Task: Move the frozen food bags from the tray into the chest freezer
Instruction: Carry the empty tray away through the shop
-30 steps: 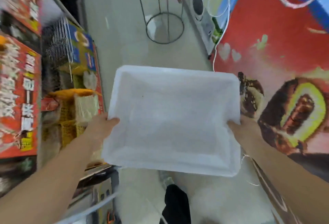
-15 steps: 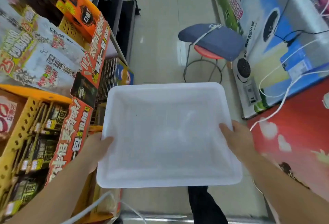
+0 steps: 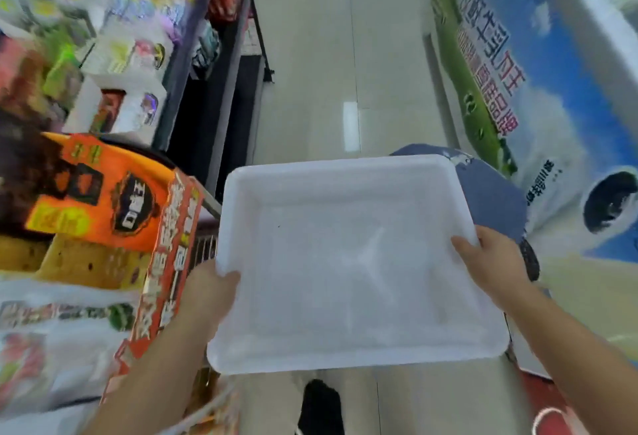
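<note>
Tray (image 3: 348, 172) (white, bare inside), left hand (image 3: 207, 291), right hand (image 3: 493, 258) gripping its sides

Scene bright, even indoor light from overhead; two rectangular lamp reflections glare on glossy floor (image 3: 348, 96). White tray (image 3: 345, 355) near overexposed, inner surface washed out, faint soft shading along its walls. Shadows weak, diffuse. Heavy motion blur on shelf goods (image 3: 86, 37) at left, print unreadable there. Freezer side panel (image 3: 511, 89) at right smeared toward corner. Wide-angle distortion bends aisle lines outward at edges. Overall soft, compression blocky
</note>
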Available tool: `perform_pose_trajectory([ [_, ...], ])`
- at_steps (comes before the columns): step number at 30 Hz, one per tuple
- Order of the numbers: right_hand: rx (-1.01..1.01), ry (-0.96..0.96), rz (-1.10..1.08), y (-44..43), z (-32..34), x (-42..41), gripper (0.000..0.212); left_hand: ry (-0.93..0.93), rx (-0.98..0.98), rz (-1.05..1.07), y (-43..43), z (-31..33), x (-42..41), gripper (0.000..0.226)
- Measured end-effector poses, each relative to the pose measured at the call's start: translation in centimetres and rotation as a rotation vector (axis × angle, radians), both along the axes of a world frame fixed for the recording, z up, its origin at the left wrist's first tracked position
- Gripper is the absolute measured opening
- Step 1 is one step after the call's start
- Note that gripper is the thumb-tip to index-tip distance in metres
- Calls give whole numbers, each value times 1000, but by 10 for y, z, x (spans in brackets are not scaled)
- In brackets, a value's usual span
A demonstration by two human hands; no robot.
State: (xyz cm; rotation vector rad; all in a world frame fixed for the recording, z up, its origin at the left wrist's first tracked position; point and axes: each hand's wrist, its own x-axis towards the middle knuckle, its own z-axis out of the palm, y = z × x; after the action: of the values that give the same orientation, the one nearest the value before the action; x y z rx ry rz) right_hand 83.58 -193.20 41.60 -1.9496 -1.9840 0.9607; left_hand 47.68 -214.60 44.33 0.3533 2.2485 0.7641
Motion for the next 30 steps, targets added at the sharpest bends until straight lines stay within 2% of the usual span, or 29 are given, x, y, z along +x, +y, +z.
perform_pose_trajectory([
  [3, -8, 10, -80, 78, 4, -42, 27, 26, 24, -35, 95, -2, -51, 9],
  [5, -20, 17, -132, 129, 7, -67, 28, 15, 17, -52, 157, 2, -83, 7],
  [10, -36, 24, -192, 266, 6, -132, 27, -19, 15, -61, 313, 13, -154, 21],
  [13, -39, 32, -183, 355, 1, -175, 20, -32, 4, -73, 406, 13, -197, 14],
  [16, -50, 43, -220, 436, -3, -212, 25, -30, -20, -99, 494, 12, -242, 20],
  [20, -87, 44, -245, 547, -10, -266, 15, -40, -50, -143, 612, 7, -300, 19],
  [30, -113, 44, -341, 868, -52, -399, 24, -14, -59, -213, 946, -28, -437, 10],
])
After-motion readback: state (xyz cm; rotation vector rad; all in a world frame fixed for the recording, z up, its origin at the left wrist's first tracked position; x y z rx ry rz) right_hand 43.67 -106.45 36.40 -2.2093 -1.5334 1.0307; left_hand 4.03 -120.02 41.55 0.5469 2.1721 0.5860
